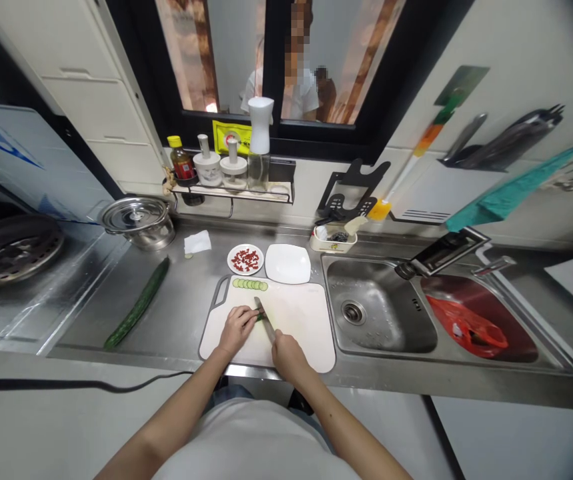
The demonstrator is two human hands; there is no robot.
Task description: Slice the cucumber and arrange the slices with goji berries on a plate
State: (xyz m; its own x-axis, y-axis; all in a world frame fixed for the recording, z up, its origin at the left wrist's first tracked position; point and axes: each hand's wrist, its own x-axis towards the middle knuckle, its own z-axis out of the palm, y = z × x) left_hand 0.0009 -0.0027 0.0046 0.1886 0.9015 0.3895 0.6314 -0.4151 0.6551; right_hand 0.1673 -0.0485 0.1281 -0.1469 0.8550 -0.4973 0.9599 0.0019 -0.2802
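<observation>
A white cutting board point(301, 333) with a grey edge lies on the steel counter. My right hand point(289, 357) is closed round the handle of a knife point(266, 320), whose blade points away from me over the board. Just left of the blade, my left hand point(239, 328) has its fingers bent and pressed on a small dark green piece of cucumber point(259, 317), mostly hidden under the fingertips. Several overlapping cucumber slices point(249, 285) form a row at the board's far left. Beyond the board are a plate of chopped red pieces point(245, 259) and a bare white square plate point(288, 263).
A whole cucumber point(139, 303) lies to the left, near a lidded steel pot point(139, 221) and a white paper point(197, 242). On the right is a double sink point(381, 300) with a red bag point(471, 327). Behind stands a condiment rack point(236, 190).
</observation>
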